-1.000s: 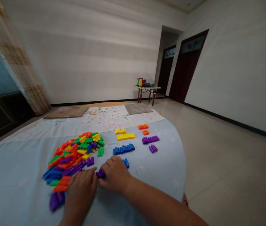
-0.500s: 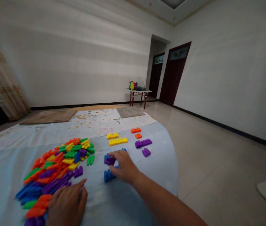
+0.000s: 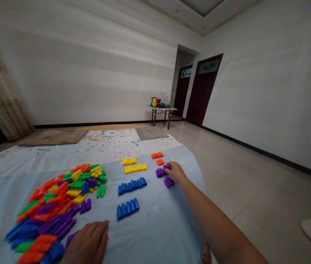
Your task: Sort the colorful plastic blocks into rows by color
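My right hand (image 3: pixel 176 171) is closed at the right end of the longer purple row (image 3: pixel 160 171); its fingertips cover whatever they pinch. A short purple group (image 3: pixel 169 182) lies just below it, and orange pieces (image 3: pixel 157 155) sit above. My left hand (image 3: pixel 88 240) rests on the cloth with its fingers extended, at the lower right edge of a mixed pile of coloured pieces (image 3: pixel 59 198). Between the hands are two blue rows (image 3: pixel 128 209) and, farther up, two yellow rows (image 3: pixel 135 168).
The pieces lie on a bed-like surface with a pale blue cloth (image 3: pixel 155 234). Toward its far side are a brown mat (image 3: pixel 53 137) and a grey mat (image 3: pixel 152 133). Beyond stands a small table (image 3: pixel 163 108) with a colourful bag (image 3: pixel 155 102).
My right hand has moved right and away from the blue rows to the purple row, leaving both blue rows uncovered. My left hand has shifted slightly; the camera view has shifted too.
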The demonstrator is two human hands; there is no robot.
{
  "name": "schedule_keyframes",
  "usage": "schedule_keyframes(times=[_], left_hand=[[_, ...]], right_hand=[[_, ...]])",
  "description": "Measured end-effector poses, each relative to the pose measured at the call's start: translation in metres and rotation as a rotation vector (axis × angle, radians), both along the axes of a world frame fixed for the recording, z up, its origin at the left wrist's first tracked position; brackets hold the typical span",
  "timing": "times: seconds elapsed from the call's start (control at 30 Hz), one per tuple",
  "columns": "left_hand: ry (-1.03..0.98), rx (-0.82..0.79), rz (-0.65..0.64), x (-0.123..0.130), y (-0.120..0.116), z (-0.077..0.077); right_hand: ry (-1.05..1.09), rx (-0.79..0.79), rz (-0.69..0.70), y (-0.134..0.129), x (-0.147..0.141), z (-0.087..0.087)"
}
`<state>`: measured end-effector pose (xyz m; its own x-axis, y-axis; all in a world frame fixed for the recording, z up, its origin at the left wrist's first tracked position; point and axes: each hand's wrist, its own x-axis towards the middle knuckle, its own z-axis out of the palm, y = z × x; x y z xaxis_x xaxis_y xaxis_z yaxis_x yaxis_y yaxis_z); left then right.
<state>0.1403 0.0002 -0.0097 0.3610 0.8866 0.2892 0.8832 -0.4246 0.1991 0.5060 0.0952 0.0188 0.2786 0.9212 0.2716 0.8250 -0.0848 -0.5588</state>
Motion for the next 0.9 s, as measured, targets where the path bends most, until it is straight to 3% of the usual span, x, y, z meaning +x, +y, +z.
schedule_keyframes(times=[0.2, 0.37, 0.47, 0.57, 0.73, 0.9], left_hand=[[0.0, -0.018, 0.024, 0.004, -0.003, 0.007], [-0.021, -0.013, 0.016, 0.003, -0.003, 0.007], [-0.026, -0.015, 0.007, 0.006, -0.006, 0.01], [-0.016, -0.022, 0.014, 0.013, -0.012, 0.017], [0.0, -0.021, 0.046, 0.02, -0.02, 0.022], [0.025, -0.02, 0.073, 0.025, -0.024, 0.024]], right_hand=[[-0.02, 0.007, 0.018, 0.001, -0.002, -0.004], [-0.02, 0.103, 0.0, -0.01, -0.008, 0.013], [0.013, 0.197, 0.089, -0.021, -0.036, 0.024], [0.115, 0.283, 0.304, -0.036, -0.081, 0.027], [0.253, 0.245, 0.541, -0.061, -0.137, 0.012], [0.26, 0.208, 0.574, -0.065, -0.132, -0.01]])
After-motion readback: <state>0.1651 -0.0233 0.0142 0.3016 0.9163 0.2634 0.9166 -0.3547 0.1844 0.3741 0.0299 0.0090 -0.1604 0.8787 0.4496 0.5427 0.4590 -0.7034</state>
